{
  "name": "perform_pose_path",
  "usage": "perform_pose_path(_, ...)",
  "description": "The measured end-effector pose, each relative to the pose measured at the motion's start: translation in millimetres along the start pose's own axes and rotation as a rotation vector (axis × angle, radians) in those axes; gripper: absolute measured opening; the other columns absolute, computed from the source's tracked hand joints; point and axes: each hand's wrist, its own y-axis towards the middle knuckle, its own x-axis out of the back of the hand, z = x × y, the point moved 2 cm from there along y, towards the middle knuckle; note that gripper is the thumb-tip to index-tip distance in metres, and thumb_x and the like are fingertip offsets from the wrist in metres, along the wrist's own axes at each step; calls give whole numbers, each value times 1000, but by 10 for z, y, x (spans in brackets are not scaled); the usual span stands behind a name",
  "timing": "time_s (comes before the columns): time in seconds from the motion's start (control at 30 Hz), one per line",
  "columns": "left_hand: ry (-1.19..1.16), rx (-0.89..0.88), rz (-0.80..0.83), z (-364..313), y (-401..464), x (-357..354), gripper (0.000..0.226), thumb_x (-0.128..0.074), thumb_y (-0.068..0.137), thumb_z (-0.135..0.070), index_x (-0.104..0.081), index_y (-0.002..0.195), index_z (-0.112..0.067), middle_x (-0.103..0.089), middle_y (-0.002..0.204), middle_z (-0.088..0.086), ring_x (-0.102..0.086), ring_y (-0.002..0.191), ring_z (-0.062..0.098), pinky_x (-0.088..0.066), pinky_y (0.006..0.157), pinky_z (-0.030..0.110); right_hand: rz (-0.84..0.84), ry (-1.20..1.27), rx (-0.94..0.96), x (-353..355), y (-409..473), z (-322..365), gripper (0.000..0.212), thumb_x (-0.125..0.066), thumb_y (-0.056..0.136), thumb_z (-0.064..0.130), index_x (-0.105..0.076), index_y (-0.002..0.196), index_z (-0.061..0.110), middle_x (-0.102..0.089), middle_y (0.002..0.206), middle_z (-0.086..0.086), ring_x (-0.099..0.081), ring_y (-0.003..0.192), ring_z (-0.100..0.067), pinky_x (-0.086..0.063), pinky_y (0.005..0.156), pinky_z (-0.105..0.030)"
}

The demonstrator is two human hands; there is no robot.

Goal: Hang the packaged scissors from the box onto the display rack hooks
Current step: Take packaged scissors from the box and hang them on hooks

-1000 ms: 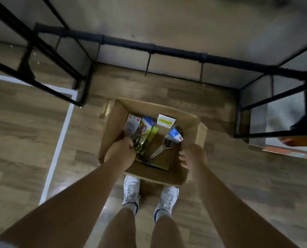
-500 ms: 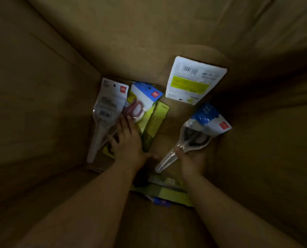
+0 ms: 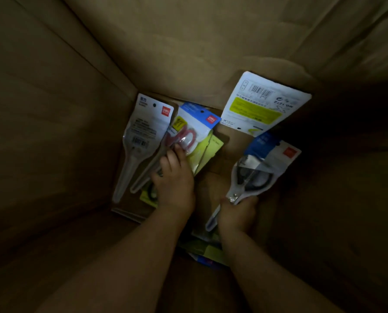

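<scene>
**Both hands down in the box, right one on a pack**

Since half a second ago, the right hand (image 3: 237, 213) has moved from touching the black-handled scissors pack (image 3: 254, 177) to curling around its narrow blade end, and the pack now tilts up toward the box's right wall. The left hand (image 3: 175, 180) is about where it was.

Left of the gripped pack, the white scissors pack (image 3: 141, 141) lies flat near the box's left wall (image 3: 53, 132). Beside it, the left hand lies palm down with fingers extended, fingertips (image 3: 179, 149) pressing on the red-handled scissors pack (image 3: 188, 134), which overlaps yellow-green cards (image 3: 207, 152). Above the gripped pack, a back-facing card (image 3: 263, 105) with a barcode leans against the far wall. More packs lie under the right wrist, too dark to make out. Brown cardboard fills the dim surroundings.
</scene>
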Motion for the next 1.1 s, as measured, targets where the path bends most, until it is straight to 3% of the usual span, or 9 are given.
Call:
perform_pose_path(0.23,-81,62,-92,263,-15,226,58,-45,94,-17,-24,146,-4,-41,133,17,-39,121,36,-38,94,47,100,66,49,178,-213,56,52,-63,86,6,-40,133,3,-54,131,-16,-53,118,-33,-43,94,-35)
perform_pose_path(0.37,-152,-65,39,358,-210,725,52,-49,93,-12,-28,141,-4,-41,136,15,-40,125,30,-33,101,35,139,70,60,586,-575,267,37,-58,90,10,-43,123,9,-59,119,-13,-58,106,-31,-44,78,-31)
perform_pose_path(0.47,-309,-89,38,415,-643,1289,42,-48,94,-12,-38,135,-7,-47,131,14,-48,120,29,-39,95,34,137,88,45,1000,-1016,499,33,-56,92,13,-43,122,16,-59,105,-5,-59,85,-22,-43,65,-27)
perform_pose_path(0.57,-441,-112,19,429,-1155,1958,30,-44,97,-16,-47,125,-5,-55,123,16,-55,110,31,-41,83,33,159,151,16,1519,-1557,795,36,-57,92,16,-41,125,18,-57,96,-1,-56,85,-22,-41,69,-31)
perform_pose_path(0.7,-504,-197,5,467,-1987,3041,32,-43,98,-17,-46,127,-3,-56,124,19,-56,109,35,-42,85,36,204,146,144,2318,-2406,1199,24,-55,92,15,-42,113,14,-53,93,1,-55,88,-22,-39,71,-29)
perform_pose_path(0.8,-618,-232,-42,571,-2606,3858,40,-45,98,-15,-39,136,-4,-54,128,20,-56,110,36,-44,84,35,234,151,241,2939,-3058,1483,20,-59,91,18,-45,105,15,-53,86,5,-54,81,-18,-38,60,-21)
perform_pose_path(0.9,-669,-285,-82,701,-3096,4540,41,-46,97,-18,-38,137,-9,-56,125,9,-58,104,24,-41,76,25,303,176,345,3521,-3613,1714,22,-65,87,15,-49,101,18,-60,87,5,-55,71,-5,-35,48,-9)
perform_pose_path(1.0,-779,-306,-145,780,-3542,5110,32,-49,96,-16,-43,126,-8,-56,103,-8,-53,81,-1,-39,63,5,341,256,424,4020,-4060,1893,23,-68,83,7,-53,100,11,-64,88,2,-57,70,1,-41,47,-4)
perform_pose_path(1.1,-973,-336,-116,864,-3999,5606,28,-54,93,-18,-47,120,-11,-61,108,-3,-60,97,11,-49,79,15,383,319,515,4495,-4550,2025,24,-68,83,6,-54,103,7,-67,87,-2,-65,76,-13,-50,55,-12)
